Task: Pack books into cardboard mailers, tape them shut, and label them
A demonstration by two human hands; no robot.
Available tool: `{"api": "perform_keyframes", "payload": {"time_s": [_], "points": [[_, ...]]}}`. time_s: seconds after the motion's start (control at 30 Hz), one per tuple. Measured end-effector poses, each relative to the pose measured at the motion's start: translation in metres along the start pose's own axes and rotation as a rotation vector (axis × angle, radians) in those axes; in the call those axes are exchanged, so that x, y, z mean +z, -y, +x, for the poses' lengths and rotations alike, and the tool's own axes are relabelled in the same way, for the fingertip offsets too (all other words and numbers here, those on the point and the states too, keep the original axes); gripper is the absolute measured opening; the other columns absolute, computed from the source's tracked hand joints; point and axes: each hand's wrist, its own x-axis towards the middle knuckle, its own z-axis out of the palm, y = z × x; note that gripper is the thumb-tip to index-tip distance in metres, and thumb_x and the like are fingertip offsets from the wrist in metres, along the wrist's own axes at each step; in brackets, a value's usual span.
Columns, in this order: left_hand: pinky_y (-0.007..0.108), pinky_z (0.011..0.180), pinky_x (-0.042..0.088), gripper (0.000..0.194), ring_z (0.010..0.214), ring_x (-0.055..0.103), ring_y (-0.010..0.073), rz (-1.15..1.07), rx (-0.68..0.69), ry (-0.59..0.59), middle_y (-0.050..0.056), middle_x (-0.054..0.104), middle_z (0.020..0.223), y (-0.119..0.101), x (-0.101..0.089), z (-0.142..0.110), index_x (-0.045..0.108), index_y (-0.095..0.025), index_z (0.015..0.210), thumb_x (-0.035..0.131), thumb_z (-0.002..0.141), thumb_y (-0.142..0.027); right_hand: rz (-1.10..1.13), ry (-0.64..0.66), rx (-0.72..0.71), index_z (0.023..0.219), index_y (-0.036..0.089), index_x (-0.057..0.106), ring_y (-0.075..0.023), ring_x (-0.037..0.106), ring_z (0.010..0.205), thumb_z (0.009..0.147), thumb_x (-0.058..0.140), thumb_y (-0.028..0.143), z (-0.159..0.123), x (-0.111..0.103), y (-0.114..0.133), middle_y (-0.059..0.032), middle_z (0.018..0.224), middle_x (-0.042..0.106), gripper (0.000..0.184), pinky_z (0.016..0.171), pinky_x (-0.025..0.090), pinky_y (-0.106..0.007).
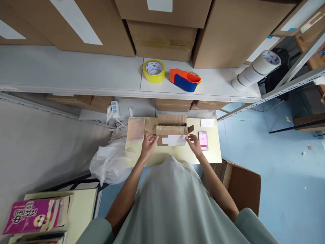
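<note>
A small cardboard box [161,140] with its top flap raised lies on the pale yellow tabletop [162,156]. A white label [177,140] covers much of its near side. At the box's left end, my left hand [148,145] has its fingers closed on the edge. My right hand [195,145] pinches at the right end, by the label's corner; whether it grips the label or only the cardboard is too small to make out. Just right of that hand, a phone [203,140] with a pink screen lies flat.
Above the table, a shelf [101,73] holds yellow tape [153,72], an orange-and-blue tape dispenser [185,80], white rolls [256,70] and large cartons [162,39]. A plastic bag [110,162] hangs left. An open carton [243,184] stands lower right. Books [35,217] lie lower left.
</note>
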Motion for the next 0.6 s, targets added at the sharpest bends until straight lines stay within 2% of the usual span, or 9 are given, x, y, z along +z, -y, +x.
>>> {"api": "perform_keyframes", "payload": {"time_s": [0.17,0.23,0.33,0.4,0.43,0.5,0.6], "points": [[0.042,0.093,0.064,0.061,0.111,0.078,0.0294,-0.014,-0.111,0.024,0.016,0.079,0.115,0.019,0.003,-0.015,0.054,-0.018,0.133,0.078,0.090,-0.053,-0.066,0.090,0.091,0.113,0.020,0.069,-0.0297,0.077,0.103,0.084,0.073,0.074,-0.017,0.003,-0.014,-0.0133,0.115,0.081,0.061,0.084,0.066,-0.043],[0.045,0.093,0.064,0.063,0.111,0.078,0.0311,-0.007,-0.112,0.015,0.017,0.079,0.117,0.025,0.003,-0.020,0.053,-0.018,0.136,0.076,0.091,-0.055,-0.075,0.110,0.094,0.115,0.021,0.069,-0.0299,0.077,0.103,0.087,0.071,0.074,-0.020,0.001,-0.020,-0.0126,0.113,0.081,0.061,0.081,0.067,-0.042],[0.054,0.106,0.059,0.081,0.131,0.069,0.0375,0.157,-0.056,-0.158,0.025,0.069,0.140,0.025,-0.001,-0.029,0.044,-0.013,0.151,0.074,0.092,-0.059,-0.086,0.049,0.022,0.125,0.021,0.067,-0.0303,0.076,0.107,0.088,0.072,0.073,-0.021,-0.007,-0.018,-0.0143,0.120,0.080,0.064,0.083,0.067,-0.044],[0.060,0.121,0.047,0.089,0.150,0.053,0.0415,0.289,0.033,-0.278,0.029,0.054,0.158,0.017,-0.003,-0.033,0.040,-0.011,0.158,0.075,0.091,-0.059,-0.106,-0.052,-0.066,0.129,0.020,0.067,-0.0313,0.074,0.114,0.090,0.072,0.070,-0.019,-0.014,-0.009,-0.0172,0.129,0.076,0.064,0.089,0.066,-0.045],[0.060,0.127,0.040,0.085,0.155,0.046,0.0414,0.343,0.099,-0.285,0.028,0.051,0.162,0.011,-0.003,-0.034,0.043,-0.012,0.157,0.074,0.093,-0.058,-0.125,-0.091,-0.117,0.128,0.020,0.067,-0.0316,0.073,0.116,0.092,0.070,0.067,-0.018,-0.017,-0.002,-0.0178,0.131,0.075,0.060,0.092,0.065,-0.046],[0.056,0.130,0.035,0.064,0.154,0.046,0.0380,0.428,0.257,-0.176,0.023,0.056,0.159,-0.003,0.000,-0.034,0.054,-0.016,0.151,0.066,0.099,-0.052,-0.189,-0.086,-0.221,0.121,0.021,0.071,-0.0307,0.072,0.116,0.099,0.064,0.060,-0.013,-0.020,0.014,-0.0161,0.127,0.077,0.046,0.096,0.064,-0.048],[0.055,0.128,0.037,0.045,0.147,0.054,0.0361,0.557,0.443,0.072,0.016,0.067,0.149,-0.023,0.013,-0.032,0.066,-0.022,0.143,0.058,0.105,-0.044,-0.310,0.119,-0.347,0.115,0.024,0.077,-0.0290,0.073,0.113,0.105,0.058,0.046,-0.002,-0.015,0.036,-0.0113,0.119,0.080,0.030,0.098,0.063,-0.047]]}}
